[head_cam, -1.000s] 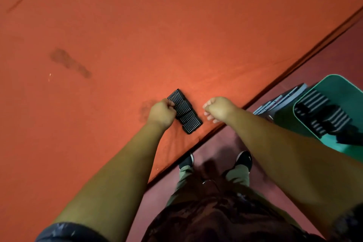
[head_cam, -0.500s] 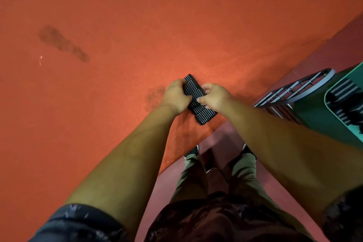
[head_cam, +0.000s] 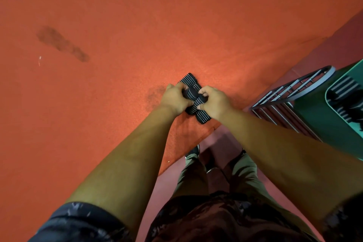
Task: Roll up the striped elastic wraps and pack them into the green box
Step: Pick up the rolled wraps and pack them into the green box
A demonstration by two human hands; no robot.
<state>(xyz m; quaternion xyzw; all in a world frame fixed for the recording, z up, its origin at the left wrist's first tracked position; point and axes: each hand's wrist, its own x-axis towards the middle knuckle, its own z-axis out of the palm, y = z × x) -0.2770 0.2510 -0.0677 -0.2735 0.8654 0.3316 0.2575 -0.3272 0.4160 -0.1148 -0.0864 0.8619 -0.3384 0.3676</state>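
- Striped wrap (head_cam: 191,92) is seen at the front edge of the orange counter (head_cam: 137,25), bunched between both hands.
- Risk, as judged: the roll could be sprung loose if either pinch is slackened, or dropped off the edge.
- Left hand (head_cam: 174,97) grip is curled tight on the wrap; right hand (head_cam: 215,102) is likewise pinched on it.
- Green box (head_cam: 322,124) is set well apart, to the right.

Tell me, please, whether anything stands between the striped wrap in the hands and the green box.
Yes: a grey metal wire rack stands beside the green plastic box, between it and the black white-striped elastic wrap that the left hand and right hand grip. Carrying the wrap above it would likely clear it.
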